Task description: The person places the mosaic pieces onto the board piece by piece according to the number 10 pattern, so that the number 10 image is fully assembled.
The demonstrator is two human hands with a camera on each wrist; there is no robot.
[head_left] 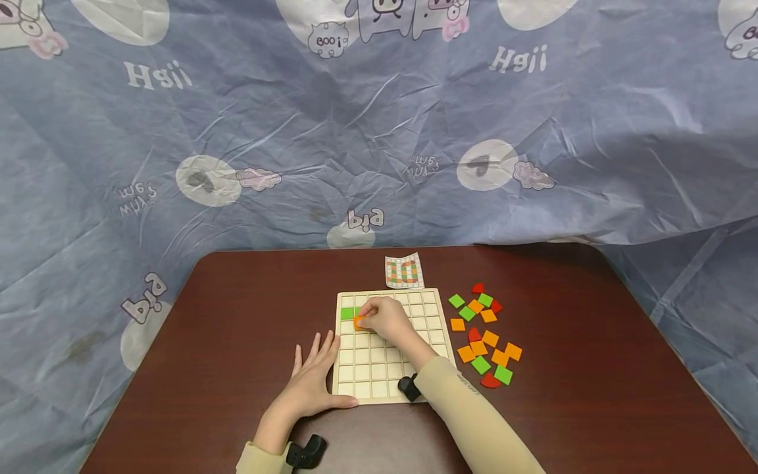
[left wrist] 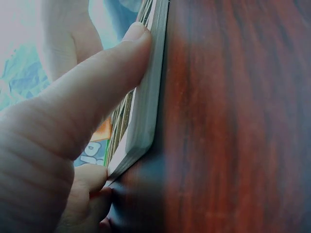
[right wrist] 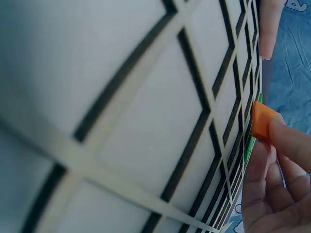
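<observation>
A pale wooden grid board [head_left: 379,373] lies on the table, with a green square tile [head_left: 347,313] in a cell near its upper left. Beside that, another green tile is partly covered by my right hand [head_left: 386,318]. Between thumb and fingers the right hand pinches an orange square tile [right wrist: 263,120], tilted at the board's surface. My left hand [head_left: 312,380] has its fingers spread along the board's left edge. Its thumb [left wrist: 112,68] rests on the near edge of the board.
Loose orange, green and red tiles, among them an orange tile [head_left: 513,351] and a red quarter-round tile [head_left: 490,380], lie scattered right of the board. A paper pattern card [head_left: 404,271] stands behind the board. A patterned cloth [head_left: 331,131] hangs behind the brown table [head_left: 237,316].
</observation>
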